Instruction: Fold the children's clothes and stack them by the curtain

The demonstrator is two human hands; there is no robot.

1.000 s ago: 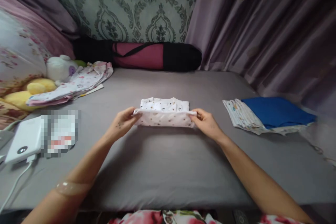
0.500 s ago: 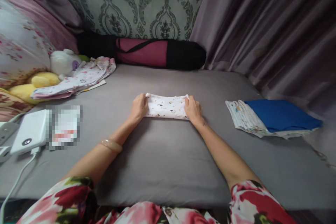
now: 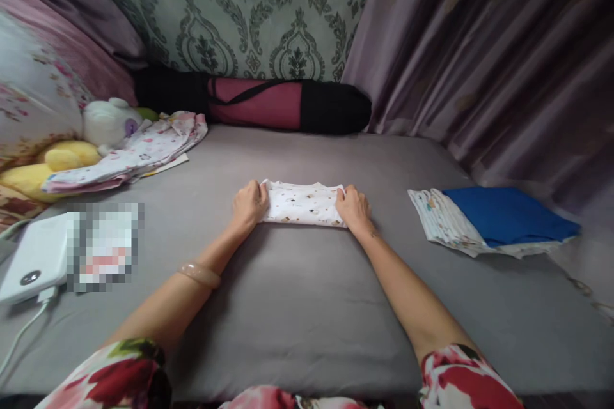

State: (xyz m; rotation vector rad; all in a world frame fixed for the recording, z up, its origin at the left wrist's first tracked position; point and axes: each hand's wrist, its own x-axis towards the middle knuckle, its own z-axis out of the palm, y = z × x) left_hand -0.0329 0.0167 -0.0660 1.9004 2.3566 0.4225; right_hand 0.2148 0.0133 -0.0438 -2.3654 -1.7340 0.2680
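Note:
A white cloth garment [image 3: 303, 206] with a small brown and black print lies folded into a flat rectangle in the middle of the grey sheet [image 3: 307, 287]. My left hand [image 3: 250, 203] grips its left end, thumb on top and fingers curled round the edge. At the opposite end my right hand [image 3: 354, 208] pinches the cloth in the same way. Between the two hands the garment is stretched fairly straight, its far edge a little wavy. What kind of garment it is cannot be told from the fold.
To the right lies a stack of folded clothes [image 3: 446, 223] with a blue cloth [image 3: 513, 214] on top. Printed clothes [image 3: 144, 150] and plush toys [image 3: 108, 123] lie at the far left, a white power bank [image 3: 41, 255] nearer. A long black and maroon bag [image 3: 259, 103] lines the wall.
The view has tilted up slightly, so everything sits a little lower. My left hand has turned slightly at its end of the cloth; both hands still hold it.

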